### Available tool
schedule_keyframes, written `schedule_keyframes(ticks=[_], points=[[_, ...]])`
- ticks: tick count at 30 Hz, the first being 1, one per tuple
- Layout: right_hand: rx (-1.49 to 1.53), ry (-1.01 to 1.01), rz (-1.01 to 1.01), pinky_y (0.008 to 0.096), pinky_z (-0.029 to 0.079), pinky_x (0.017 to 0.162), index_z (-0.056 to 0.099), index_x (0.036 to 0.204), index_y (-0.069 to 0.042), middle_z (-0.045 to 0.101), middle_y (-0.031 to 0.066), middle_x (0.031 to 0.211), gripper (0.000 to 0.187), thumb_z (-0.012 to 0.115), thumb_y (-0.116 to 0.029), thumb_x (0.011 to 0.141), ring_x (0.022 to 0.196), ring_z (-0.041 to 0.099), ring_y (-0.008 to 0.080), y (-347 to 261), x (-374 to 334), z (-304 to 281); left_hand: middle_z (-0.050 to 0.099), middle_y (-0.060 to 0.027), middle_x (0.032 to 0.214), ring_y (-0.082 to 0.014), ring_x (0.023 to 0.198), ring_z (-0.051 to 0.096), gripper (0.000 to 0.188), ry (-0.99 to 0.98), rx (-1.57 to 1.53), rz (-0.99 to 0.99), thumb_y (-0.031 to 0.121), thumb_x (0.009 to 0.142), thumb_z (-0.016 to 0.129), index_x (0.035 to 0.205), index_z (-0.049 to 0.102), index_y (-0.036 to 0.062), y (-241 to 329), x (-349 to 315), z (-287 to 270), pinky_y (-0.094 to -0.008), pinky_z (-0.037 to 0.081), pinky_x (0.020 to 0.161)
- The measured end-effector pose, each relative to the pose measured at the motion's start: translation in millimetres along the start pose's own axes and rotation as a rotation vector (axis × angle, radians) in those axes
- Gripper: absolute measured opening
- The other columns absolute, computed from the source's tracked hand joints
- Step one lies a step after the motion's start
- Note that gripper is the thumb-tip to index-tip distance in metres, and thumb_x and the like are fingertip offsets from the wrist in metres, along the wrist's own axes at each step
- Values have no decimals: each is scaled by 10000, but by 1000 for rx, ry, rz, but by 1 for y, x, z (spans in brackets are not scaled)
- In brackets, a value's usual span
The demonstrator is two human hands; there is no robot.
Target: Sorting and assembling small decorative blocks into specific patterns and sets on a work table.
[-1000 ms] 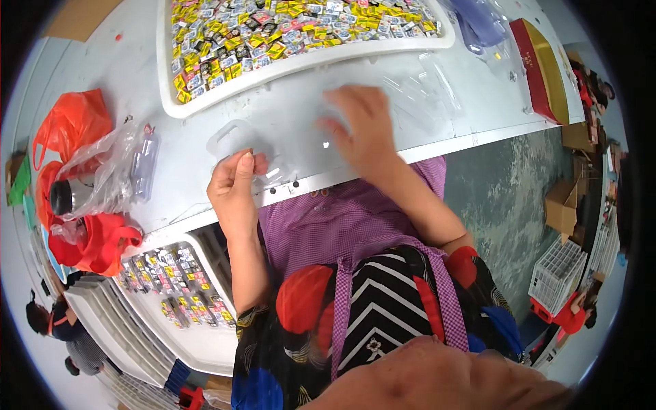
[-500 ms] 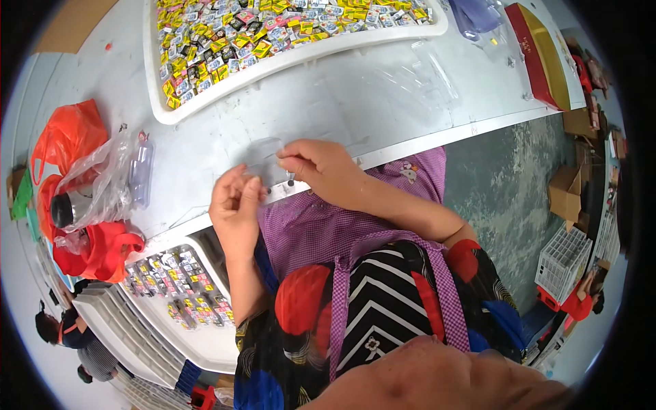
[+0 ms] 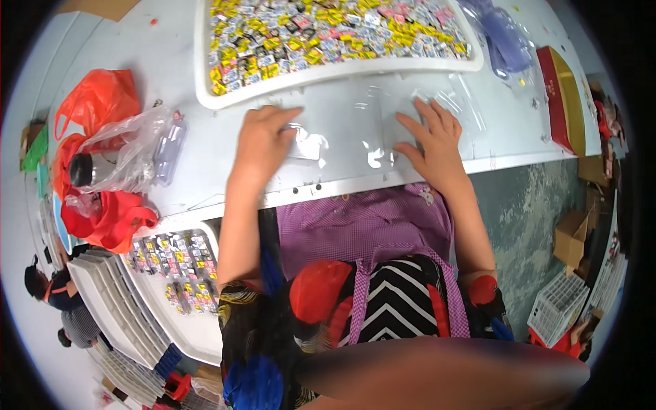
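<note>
My left hand (image 3: 262,147) is at the table's near side, thumb and forefinger apart, beside a shiny clear plastic piece (image 3: 309,145). Nothing shows between its fingers. To the right, my right hand (image 3: 436,143) has its fingers spread, the tips at more clear plastic (image 3: 379,140) lying on the table; its outline is hard to make out. Beyond both hands stands a white tray (image 3: 342,73) heaped with small yellow, white, black and pink printed blocks (image 3: 328,37). Two small dark round pieces (image 3: 318,186) are on the table's front edge.
Red bags (image 3: 102,102), a clear bag around a dark-lidded bottle (image 3: 82,169) and a purplish plastic bottle (image 3: 171,152) stand left. Below them, another white tray (image 3: 212,256) holds packed rows. Purplish plastic pieces (image 3: 507,41) and a red-gold box (image 3: 562,102) lie right.
My hands were close together over the table's edge with fingers pinched; now they are far apart and farther over the table, fingers spread. The view has shifted slightly.
</note>
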State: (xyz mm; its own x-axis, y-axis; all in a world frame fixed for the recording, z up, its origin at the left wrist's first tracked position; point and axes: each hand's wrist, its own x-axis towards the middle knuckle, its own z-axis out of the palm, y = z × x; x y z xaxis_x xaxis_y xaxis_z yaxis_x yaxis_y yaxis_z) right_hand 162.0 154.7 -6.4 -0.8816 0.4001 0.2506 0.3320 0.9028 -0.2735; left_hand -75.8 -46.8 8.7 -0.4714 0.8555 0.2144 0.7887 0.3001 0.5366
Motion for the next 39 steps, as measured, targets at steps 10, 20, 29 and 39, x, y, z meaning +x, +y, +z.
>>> schedule_keyframes(ticks=[10, 20, 29, 39], points=[[80, 159, -48, 395, 322, 1014, 615, 1190, -113, 536, 93, 1292, 483, 751, -114, 726, 1208, 462, 298, 9, 29, -23, 631, -72, 902, -295, 862, 543, 268, 16, 111, -100, 120, 789, 690, 1056, 706, 121, 2, -2, 6, -371, 451, 796], [212, 0, -154, 396, 453, 859, 614, 1128, -59, 614, 134, 1054, 335, 690, -142, 812, 1019, 544, 333, -10, 156, -4, 644, -122, 984, -323, 964, 558, 215, 180, 5, 5, 116, 807, 665, 1016, 681, 70, 23, 61, -25, -432, 432, 854], [142, -117, -215, 412, 429, 913, 596, 1220, -109, 564, 154, 1093, 491, 714, -332, 799, 1064, 514, 329, -4, 190, 19, 604, -82, 1153, -254, 935, 570, 447, 131, 591, 28, 375, 856, 657, 1228, 605, 134, 2, 141, 9, -362, 461, 847], [80, -164, -139, 400, 439, 915, 580, 1183, -104, 596, 106, 1107, 379, 633, -294, 860, 1076, 513, 307, 4, 189, 15, 591, -136, 1075, -332, 945, 545, 309, 76, 353, 183, 293, 848, 618, 1093, 614, 104, -2, 146, 10, -438, 461, 857]])
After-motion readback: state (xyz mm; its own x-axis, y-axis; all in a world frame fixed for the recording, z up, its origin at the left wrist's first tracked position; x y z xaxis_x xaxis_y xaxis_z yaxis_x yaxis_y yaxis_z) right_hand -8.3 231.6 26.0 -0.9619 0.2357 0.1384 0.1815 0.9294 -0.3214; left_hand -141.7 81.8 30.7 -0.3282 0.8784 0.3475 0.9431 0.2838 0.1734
